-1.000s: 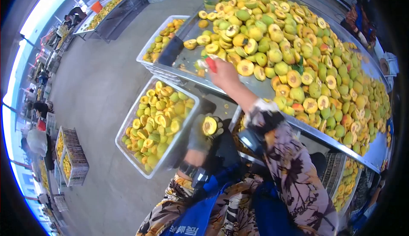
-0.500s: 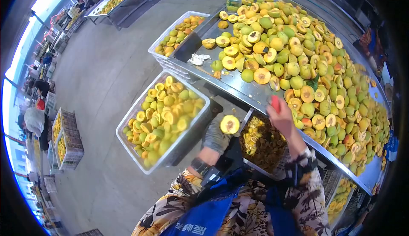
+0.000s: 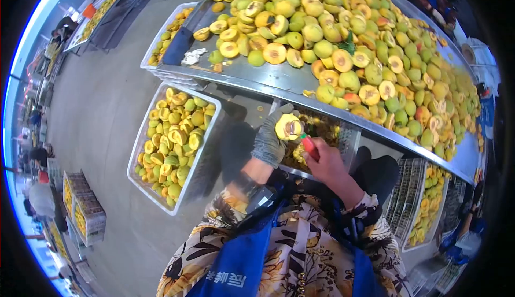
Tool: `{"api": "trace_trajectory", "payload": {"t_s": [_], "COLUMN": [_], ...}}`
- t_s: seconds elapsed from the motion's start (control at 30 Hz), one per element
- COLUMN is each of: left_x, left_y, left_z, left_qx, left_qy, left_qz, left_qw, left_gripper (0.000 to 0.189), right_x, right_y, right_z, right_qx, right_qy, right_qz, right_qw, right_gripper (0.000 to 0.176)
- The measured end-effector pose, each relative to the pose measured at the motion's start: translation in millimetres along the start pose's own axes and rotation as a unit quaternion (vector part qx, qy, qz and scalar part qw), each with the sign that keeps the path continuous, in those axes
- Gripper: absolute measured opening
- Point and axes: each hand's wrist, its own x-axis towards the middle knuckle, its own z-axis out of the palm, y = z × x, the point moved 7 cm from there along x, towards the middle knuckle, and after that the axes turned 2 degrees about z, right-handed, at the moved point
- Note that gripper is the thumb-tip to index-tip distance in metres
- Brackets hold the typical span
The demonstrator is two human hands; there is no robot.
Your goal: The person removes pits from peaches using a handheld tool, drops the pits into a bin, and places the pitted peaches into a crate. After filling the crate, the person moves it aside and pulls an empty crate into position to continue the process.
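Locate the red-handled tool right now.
In the head view, the red-handled tool is in the right hand, its green end beside the cut fruit in the left hand.

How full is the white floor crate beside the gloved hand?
Well filled: in the crate, fruit halves hide the bottom and pile toward the rim.

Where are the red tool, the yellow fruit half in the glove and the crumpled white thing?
Red tool (image 3: 309,146): head view, on its handle.
Fruit half (image 3: 284,127): head view, on its cut face.
White thing (image 3: 193,56): head view, on its crumpled middle.

Table (image 3: 257,76) blocks fwd; gap btwn L hand (image 3: 270,142), crate (image 3: 197,156).
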Motion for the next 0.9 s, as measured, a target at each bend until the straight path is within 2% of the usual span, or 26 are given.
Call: {"api": "trace_trajectory", "payload": {"t_s": [0.07, 0.1, 0.2, 0.3, 0.4, 0.53, 0.6, 0.7, 0.8, 0.9], "left_x": [-4.7, -8.3, -11.8, -10.8, -7.6, -12.2, -11.2, -2.8, 5.2, -3.0], "left_y": [-2.3, -3.2, -8.4, -19.1, -25.7, -27.8, -26.1, -37.9, -30.9, -32.3], "left_z": [3.2, 10.5, 19.6, 20.3, 14.7, 13.1, 16.7, 8.6, 14.0, 15.4], "left_qx": [0.032, 0.046, 0.075, 0.089, 0.214, 0.263, 0.266, 0.231, 0.311, 0.167], "left_qy": [0.026, 0.007, 0.018, 0.014, 0.010, 0.055, 0.071, 0.064, 0.006, 0.034], "left_qz": [0.014, 0.022, 0.032, 0.028, 0.047, 0.081, 0.062, -0.087, -0.017, -0.056], "left_qw": [0.999, 0.999, 0.996, 0.996, 0.976, 0.960, 0.959, 0.967, 0.950, 0.984], "left_gripper": [0.028, 0.028, 0.028, 0.030, 0.028, 0.031, 0.049, 0.048, 0.038, 0.028], "right_x": [-5.8, -7.6, -14.5, -21.6, -31.1, -39.1, -41.0, -40.6, -36.9, -27.0], "right_y": [7.9, 12.1, 8.3, 17.2, 20.3, 22.8, 24.7, 26.8, 25.2, 28.8], "right_z": [6.3, 8.5, 4.0, 10.4, 13.2, 17.3, 20.0, 22.3, 22.5, 17.6], "right_qx": [0.011, 0.023, 0.022, 0.011, -0.020, 0.029, 0.048, 0.049, 0.027, 0.121], "right_qy": [-0.003, 0.000, 0.038, 0.011, 0.032, 0.009, -0.009, -0.046, -0.069, -0.081], "right_qz": [0.021, 0.040, -0.022, -0.004, -0.028, 0.020, 0.047, 0.057, 0.027, 0.037], "right_qw": [1.000, 0.999, 0.999, 1.000, 0.999, 0.999, 0.998, 0.996, 0.997, 0.989], "right_gripper": [0.028, 0.025, 0.023, 0.022, 0.021, 0.022, 0.022, 0.023, 0.020, 0.018]}}
